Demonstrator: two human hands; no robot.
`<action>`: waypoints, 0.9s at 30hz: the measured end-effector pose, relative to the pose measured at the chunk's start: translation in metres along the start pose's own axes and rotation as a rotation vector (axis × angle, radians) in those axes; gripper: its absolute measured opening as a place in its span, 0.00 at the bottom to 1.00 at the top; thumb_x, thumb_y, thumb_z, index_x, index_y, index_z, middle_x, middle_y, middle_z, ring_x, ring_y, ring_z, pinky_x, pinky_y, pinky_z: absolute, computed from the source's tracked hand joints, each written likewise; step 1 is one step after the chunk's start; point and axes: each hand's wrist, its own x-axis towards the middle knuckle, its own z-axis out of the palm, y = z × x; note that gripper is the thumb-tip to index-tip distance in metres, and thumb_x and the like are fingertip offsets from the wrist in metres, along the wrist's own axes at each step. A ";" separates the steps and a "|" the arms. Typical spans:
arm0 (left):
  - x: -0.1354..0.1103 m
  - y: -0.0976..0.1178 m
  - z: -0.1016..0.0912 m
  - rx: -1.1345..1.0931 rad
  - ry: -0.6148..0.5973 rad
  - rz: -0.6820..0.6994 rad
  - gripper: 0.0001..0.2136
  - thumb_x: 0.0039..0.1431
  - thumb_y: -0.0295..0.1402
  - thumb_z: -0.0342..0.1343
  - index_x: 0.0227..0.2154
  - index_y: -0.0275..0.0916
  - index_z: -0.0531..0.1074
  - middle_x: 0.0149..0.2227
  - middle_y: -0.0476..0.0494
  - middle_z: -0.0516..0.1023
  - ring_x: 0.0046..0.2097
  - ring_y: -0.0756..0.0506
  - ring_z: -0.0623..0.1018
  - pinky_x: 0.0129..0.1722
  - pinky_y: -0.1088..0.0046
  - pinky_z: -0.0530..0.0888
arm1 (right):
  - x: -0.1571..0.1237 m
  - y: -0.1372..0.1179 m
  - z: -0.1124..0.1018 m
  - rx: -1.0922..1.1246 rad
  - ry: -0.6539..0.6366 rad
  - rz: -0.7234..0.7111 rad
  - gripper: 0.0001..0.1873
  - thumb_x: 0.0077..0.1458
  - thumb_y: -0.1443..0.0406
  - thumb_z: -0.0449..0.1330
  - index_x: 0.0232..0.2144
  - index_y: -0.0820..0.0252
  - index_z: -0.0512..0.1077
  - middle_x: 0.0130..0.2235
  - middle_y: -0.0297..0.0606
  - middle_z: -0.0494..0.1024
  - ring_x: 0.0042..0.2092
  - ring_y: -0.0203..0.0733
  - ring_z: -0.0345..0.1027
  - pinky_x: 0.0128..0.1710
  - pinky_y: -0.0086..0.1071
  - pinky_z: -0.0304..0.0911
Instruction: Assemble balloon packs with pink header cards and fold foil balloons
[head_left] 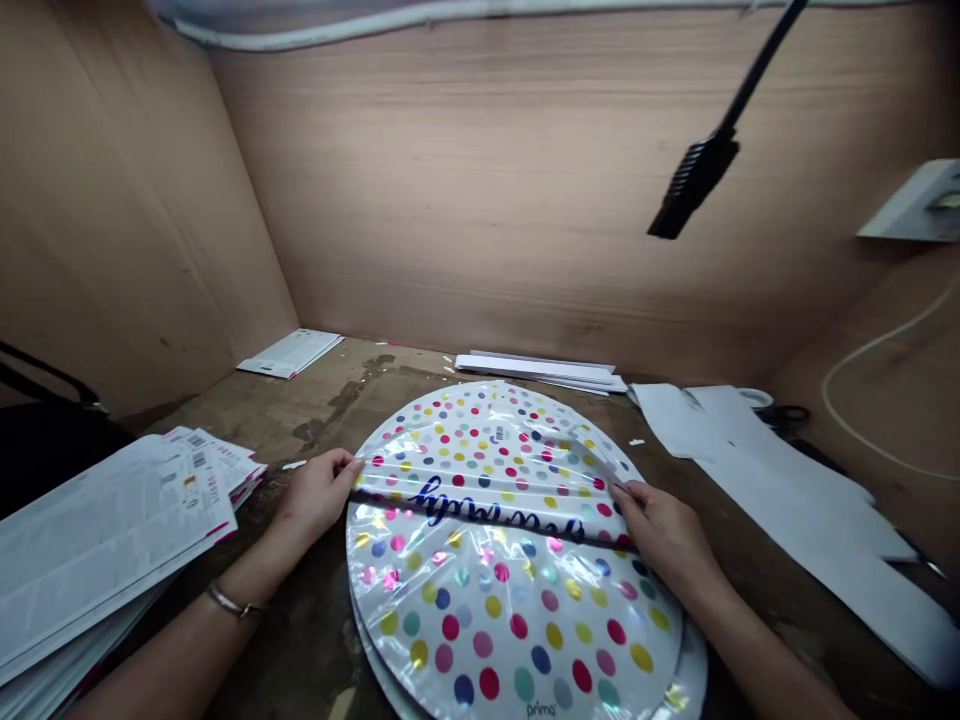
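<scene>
A flat, round foil balloon [517, 610], white with many-coloured dots and the word "prima" at its near edge, lies on the table in front of me. Its upper sheet is creased across the middle, with a fold crossing the blue lettering. At least one more round dotted sheet shows beneath it at the near edge. My left hand [319, 495] pinches the left end of the fold between thumb and fingers. At the fold's right end, my right hand [664, 535] pinches the balloon the same way.
Printed card packs [112, 530] are stacked at left, with smaller cards [291, 353] in the far left corner. White paper strips [536, 370] lie by the back wall. Cut white sheets [795, 520], a tape roll [754, 398] and black-handled scissors [789, 415] are at right. A black plug [694, 185] hangs above.
</scene>
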 end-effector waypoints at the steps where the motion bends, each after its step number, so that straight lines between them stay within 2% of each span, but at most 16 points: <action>1: 0.000 0.001 0.000 0.017 0.004 0.009 0.15 0.56 0.44 0.46 0.29 0.40 0.72 0.26 0.46 0.76 0.30 0.44 0.74 0.27 0.73 0.62 | 0.000 0.001 0.000 -0.002 0.019 0.004 0.20 0.57 0.52 0.43 0.25 0.54 0.67 0.27 0.37 0.75 0.32 0.46 0.69 0.32 0.32 0.59; 4: -0.001 -0.002 0.001 0.004 0.008 0.023 0.17 0.56 0.47 0.46 0.35 0.40 0.72 0.31 0.45 0.77 0.34 0.42 0.75 0.30 0.72 0.64 | 0.000 0.003 0.000 -0.023 0.056 0.026 0.19 0.57 0.52 0.44 0.25 0.54 0.66 0.25 0.37 0.74 0.31 0.45 0.68 0.30 0.32 0.57; 6: -0.005 -0.007 0.000 -0.070 -0.031 0.008 0.20 0.53 0.50 0.49 0.39 0.39 0.71 0.35 0.44 0.78 0.37 0.42 0.76 0.33 0.72 0.67 | -0.002 0.004 0.001 -0.041 0.059 0.031 0.18 0.57 0.52 0.44 0.24 0.54 0.64 0.25 0.37 0.73 0.30 0.45 0.68 0.29 0.32 0.56; 9: -0.012 -0.016 -0.003 -0.111 -0.110 0.006 0.19 0.52 0.50 0.50 0.36 0.39 0.71 0.33 0.46 0.78 0.37 0.42 0.76 0.34 0.72 0.68 | -0.005 0.004 0.003 -0.069 0.050 0.024 0.18 0.58 0.54 0.43 0.23 0.55 0.63 0.24 0.38 0.72 0.29 0.45 0.67 0.28 0.32 0.55; 11: -0.016 -0.019 -0.006 -0.117 -0.117 0.011 0.18 0.54 0.50 0.48 0.31 0.40 0.72 0.31 0.48 0.78 0.36 0.42 0.76 0.35 0.72 0.68 | -0.005 0.002 0.004 -0.084 0.047 0.024 0.18 0.59 0.55 0.42 0.24 0.55 0.63 0.25 0.39 0.73 0.30 0.46 0.68 0.29 0.33 0.55; 15: -0.017 -0.009 -0.010 -0.172 -0.133 -0.058 0.22 0.54 0.53 0.46 0.32 0.39 0.72 0.31 0.47 0.78 0.37 0.42 0.75 0.33 0.72 0.67 | -0.006 -0.001 0.006 -0.095 0.039 0.016 0.18 0.60 0.55 0.42 0.28 0.55 0.66 0.27 0.39 0.74 0.31 0.46 0.68 0.29 0.32 0.56; 21: -0.019 0.011 -0.003 -0.009 -0.151 -0.046 0.20 0.56 0.52 0.43 0.30 0.41 0.71 0.28 0.48 0.77 0.34 0.42 0.75 0.30 0.73 0.65 | -0.008 0.001 0.005 -0.118 0.044 -0.008 0.18 0.60 0.54 0.44 0.28 0.55 0.67 0.28 0.38 0.74 0.32 0.44 0.69 0.30 0.30 0.57; 24: -0.025 0.007 0.004 0.101 -0.116 -0.041 0.18 0.56 0.50 0.44 0.26 0.42 0.68 0.26 0.49 0.75 0.32 0.43 0.74 0.29 0.73 0.63 | -0.008 0.003 0.005 -0.148 0.043 0.016 0.18 0.60 0.53 0.44 0.27 0.55 0.67 0.27 0.38 0.74 0.32 0.44 0.68 0.28 0.30 0.56; 27: -0.029 -0.003 0.007 0.242 -0.051 0.035 0.17 0.58 0.48 0.44 0.22 0.41 0.63 0.26 0.48 0.73 0.32 0.43 0.73 0.28 0.72 0.62 | -0.008 0.003 0.005 -0.180 0.032 0.040 0.17 0.60 0.54 0.45 0.28 0.55 0.67 0.28 0.39 0.74 0.31 0.45 0.69 0.27 0.30 0.55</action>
